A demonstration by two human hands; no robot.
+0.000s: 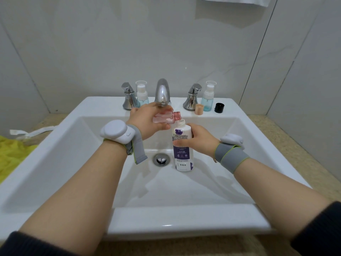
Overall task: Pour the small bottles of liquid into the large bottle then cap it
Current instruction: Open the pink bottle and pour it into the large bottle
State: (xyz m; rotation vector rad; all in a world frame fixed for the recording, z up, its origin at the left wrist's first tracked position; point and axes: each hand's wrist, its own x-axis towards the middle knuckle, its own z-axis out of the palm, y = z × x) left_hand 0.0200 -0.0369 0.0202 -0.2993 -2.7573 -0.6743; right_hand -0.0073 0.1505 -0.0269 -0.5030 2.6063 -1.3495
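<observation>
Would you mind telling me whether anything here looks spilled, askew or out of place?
Nothing looks spilled. The pink bottle is tipped deliberately over the large bottle; only a crumpled yellow cloth lies left of the sink.

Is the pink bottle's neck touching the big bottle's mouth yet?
Cannot tell. In the head view the pink bottle neck overlaps the large bottle rim, showing neither gap nor contact.

Large bottles: one, white and purple (182,143).
Small pink bottles: one (166,117).
Blue pump bottles: two (142,94) (207,97).
Loose caps: two (199,109) (219,108).
Tap handles: two (128,97) (191,97).
Hands: two (147,121) (199,139).
</observation>
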